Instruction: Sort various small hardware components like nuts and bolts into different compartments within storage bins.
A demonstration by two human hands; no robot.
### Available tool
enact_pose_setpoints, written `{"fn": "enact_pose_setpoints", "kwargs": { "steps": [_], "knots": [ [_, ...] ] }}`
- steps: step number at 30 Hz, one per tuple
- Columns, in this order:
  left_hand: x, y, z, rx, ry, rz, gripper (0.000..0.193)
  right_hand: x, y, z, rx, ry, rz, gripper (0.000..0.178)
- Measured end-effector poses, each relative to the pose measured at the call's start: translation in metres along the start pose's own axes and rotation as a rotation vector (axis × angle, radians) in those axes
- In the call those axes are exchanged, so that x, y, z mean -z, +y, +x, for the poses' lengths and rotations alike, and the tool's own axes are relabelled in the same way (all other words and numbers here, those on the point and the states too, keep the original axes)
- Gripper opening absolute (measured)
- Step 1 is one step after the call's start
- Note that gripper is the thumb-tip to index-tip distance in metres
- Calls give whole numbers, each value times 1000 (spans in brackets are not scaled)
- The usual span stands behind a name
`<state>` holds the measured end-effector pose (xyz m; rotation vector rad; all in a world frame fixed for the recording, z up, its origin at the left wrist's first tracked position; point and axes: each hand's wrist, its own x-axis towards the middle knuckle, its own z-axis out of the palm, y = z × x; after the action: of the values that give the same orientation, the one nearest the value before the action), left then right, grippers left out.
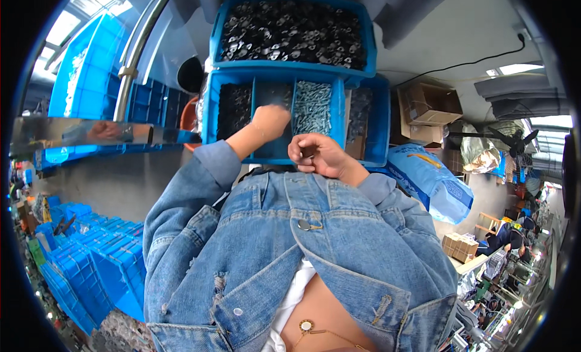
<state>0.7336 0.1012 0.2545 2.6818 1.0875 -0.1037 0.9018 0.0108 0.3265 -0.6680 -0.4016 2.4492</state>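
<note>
My left hand (270, 123) reaches over the middle compartment of a blue divided bin (208, 119). Its fingertips are smeared and turned away, so what they hold does not show. Closer to my jacket, my right hand (322, 155) is curled palm up in front of the right compartment. Its fingers close around something small that I cannot make out. That right compartment is filled with silvery screws (313, 107). Small black parts (233, 105) fill the left one, and a few dark pieces lie at the far end of the middle one.
Behind the divided bin stands a blue crate (216, 57) heaped with shiny black parts. Another blue bin (380, 119) adjoins at right, beside cardboard boxes (430, 104) and a blue-and-white bag (431, 182). A metal bar (78, 132) crosses at left, near stacked blue crates (100, 261).
</note>
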Motion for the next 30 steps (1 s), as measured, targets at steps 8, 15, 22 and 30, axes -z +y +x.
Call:
{"fn": "enact_pose_setpoints", "kwargs": {
  "steps": [8, 15, 22, 30],
  "knots": [
    [1, 7, -15, 30, -3, 88, 12, 40, -153, 59, 804, 727, -1491, 29],
    [47, 11, -47, 214, -4, -106, 19, 81, -200, 135, 314, 983, -2009, 52],
    [91, -7, -87, 323, 150, -506, 18, 43, -184, 90, 427, 684, -878, 24],
    [151, 27, -42, -193, 361, -465, 17, 49, -69, 44, 254, 93, 397, 17]
  ]
}}
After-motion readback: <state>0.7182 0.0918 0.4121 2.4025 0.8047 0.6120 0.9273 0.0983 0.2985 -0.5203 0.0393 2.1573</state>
